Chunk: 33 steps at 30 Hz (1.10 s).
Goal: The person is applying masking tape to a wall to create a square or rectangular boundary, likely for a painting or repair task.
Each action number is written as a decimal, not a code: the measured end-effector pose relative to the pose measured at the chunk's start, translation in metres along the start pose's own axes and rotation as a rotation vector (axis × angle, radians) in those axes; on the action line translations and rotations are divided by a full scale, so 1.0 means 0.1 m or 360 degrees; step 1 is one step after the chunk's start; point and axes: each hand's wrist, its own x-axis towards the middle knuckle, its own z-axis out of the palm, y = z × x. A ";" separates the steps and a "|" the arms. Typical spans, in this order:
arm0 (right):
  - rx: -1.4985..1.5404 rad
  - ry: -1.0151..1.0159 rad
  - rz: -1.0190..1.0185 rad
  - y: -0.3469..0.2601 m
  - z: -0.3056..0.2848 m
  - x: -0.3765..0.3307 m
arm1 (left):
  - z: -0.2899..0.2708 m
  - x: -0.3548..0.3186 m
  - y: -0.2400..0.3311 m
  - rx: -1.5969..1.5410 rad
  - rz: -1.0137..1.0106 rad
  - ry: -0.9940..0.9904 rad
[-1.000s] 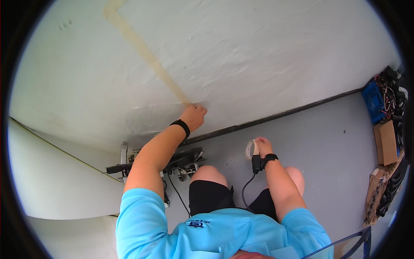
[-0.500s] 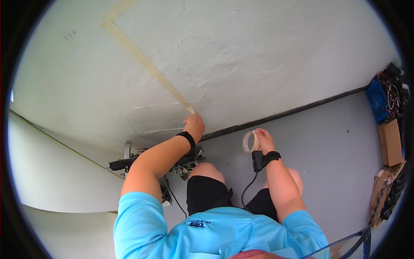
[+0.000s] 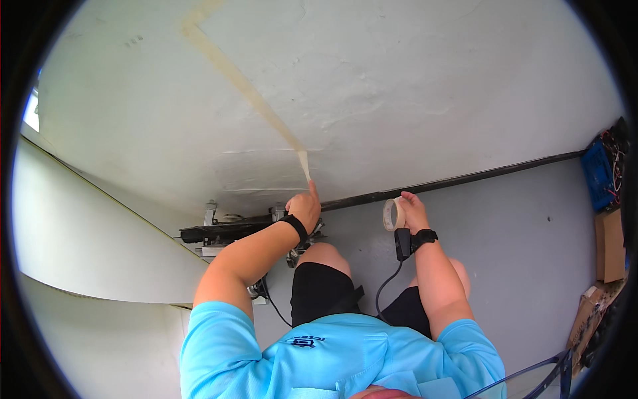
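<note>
A strip of beige masking tape (image 3: 249, 93) runs slantwise down the pale wall. Its lowest piece is lighter and tapers toward my left hand (image 3: 305, 208). The index finger of that hand stretches up to the tape's lower tip, and the other fingers are curled with nothing seen in them. Over the grey floor, my right hand (image 3: 413, 211) pinches the edge of a roll of masking tape (image 3: 394, 215). The roll hangs left of the fingers with its hole showing. No tape is seen spanning from roll to wall.
A dark skirting strip (image 3: 465, 181) lines the wall's foot. Left of my knees stands a dark metal frame with fittings (image 3: 229, 233), beside a white curved panel (image 3: 100, 226). At far right are a blue crate (image 3: 598, 176) with cables and cardboard boxes (image 3: 610, 245). A cable (image 3: 380, 289) hangs from my right wrist.
My left hand has moved down a little along the wall, its index finger now stretched out. More of the tape's light lower end shows. My right hand still holds the roll. The view has shifted slightly.
</note>
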 end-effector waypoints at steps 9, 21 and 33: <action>-0.0614 -0.0273 -0.0271 0.00 0.13 0.04 | 0.00 0.03 0.02 -0.0145 -0.0023 0.0061; -0.1758 -0.0759 -0.0784 -0.76 1.67 0.05 | 0.09 -0.12 0.16 -0.0381 -0.0246 0.0096; -0.1649 -0.0980 -0.0078 -0.83 1.53 0.14 | 0.31 0.22 0.19 -0.2760 -0.0744 0.1128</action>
